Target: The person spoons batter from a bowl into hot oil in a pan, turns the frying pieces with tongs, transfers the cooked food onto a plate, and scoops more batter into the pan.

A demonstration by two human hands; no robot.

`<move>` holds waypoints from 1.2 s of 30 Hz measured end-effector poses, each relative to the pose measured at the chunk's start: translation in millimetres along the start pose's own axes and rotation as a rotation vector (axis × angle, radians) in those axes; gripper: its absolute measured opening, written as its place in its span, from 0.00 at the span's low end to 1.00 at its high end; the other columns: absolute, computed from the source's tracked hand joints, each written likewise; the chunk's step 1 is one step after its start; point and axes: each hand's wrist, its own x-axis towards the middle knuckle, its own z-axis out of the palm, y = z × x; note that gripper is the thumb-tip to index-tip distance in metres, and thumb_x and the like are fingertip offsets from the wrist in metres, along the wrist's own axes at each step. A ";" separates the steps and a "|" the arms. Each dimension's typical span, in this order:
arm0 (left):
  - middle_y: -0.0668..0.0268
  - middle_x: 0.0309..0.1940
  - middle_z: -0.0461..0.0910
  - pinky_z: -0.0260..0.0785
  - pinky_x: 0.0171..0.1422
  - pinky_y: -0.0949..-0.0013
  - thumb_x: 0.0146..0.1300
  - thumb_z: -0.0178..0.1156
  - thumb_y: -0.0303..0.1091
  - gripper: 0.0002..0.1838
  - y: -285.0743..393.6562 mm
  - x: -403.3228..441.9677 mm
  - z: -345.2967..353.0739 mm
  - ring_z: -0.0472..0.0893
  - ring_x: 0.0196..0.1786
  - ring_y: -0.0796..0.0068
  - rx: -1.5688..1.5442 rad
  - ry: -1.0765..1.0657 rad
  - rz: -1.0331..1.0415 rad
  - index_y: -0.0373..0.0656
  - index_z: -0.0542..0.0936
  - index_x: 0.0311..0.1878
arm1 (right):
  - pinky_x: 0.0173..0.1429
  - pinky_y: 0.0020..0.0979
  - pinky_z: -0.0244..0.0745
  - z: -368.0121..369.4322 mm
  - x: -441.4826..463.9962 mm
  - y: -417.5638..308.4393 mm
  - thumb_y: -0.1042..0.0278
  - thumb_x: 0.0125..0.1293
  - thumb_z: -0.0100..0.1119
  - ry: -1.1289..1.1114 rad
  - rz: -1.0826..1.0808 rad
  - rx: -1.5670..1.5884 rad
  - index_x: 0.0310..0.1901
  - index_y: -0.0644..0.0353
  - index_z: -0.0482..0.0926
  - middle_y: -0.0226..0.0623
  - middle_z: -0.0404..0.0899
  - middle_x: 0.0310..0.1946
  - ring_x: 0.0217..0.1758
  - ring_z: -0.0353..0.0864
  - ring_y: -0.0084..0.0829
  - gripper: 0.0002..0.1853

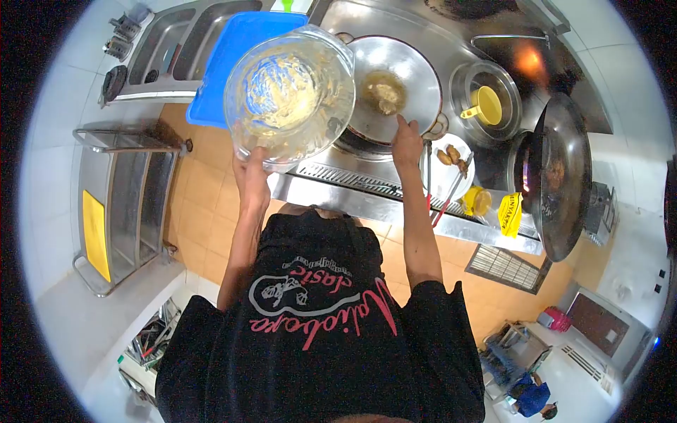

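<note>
My left hand (255, 176) grips the near rim of a large clear glass bowl (338, 99), tilted so that its inside shows. Pale, sticky batter (289, 92) smears the bowl's bottom and walls. To its right stands a wide metal wok (419, 74) with a little oil in the middle. One pale lump of batter (385, 97) lies in that oil. Over the wok's near edge reaches my right hand (407, 144), its fingers pinched together close to the lump. Whatever those fingers hold, if anything, is too small to make out.
A white plate (446, 185) holds several browned pieces, with red-handled tongs (443, 210) across it. Nearby lies a yellow-printed plastic pouch (510, 215). A yellow scoop (485, 107) rests in a metal pot. Farther right is a large dark wok (571, 155); a blue tray (218, 81) lies left.
</note>
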 end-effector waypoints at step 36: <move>0.53 0.52 0.71 0.78 0.45 0.64 0.58 0.47 0.26 0.27 12.8 -16.1 5.4 0.78 0.47 0.64 0.005 -0.003 0.033 0.35 0.59 0.63 | 0.44 0.47 0.75 7.9 8.4 9.5 0.78 0.56 0.49 -0.017 0.074 0.012 0.53 0.54 0.74 0.52 0.73 0.44 0.40 0.79 0.52 0.21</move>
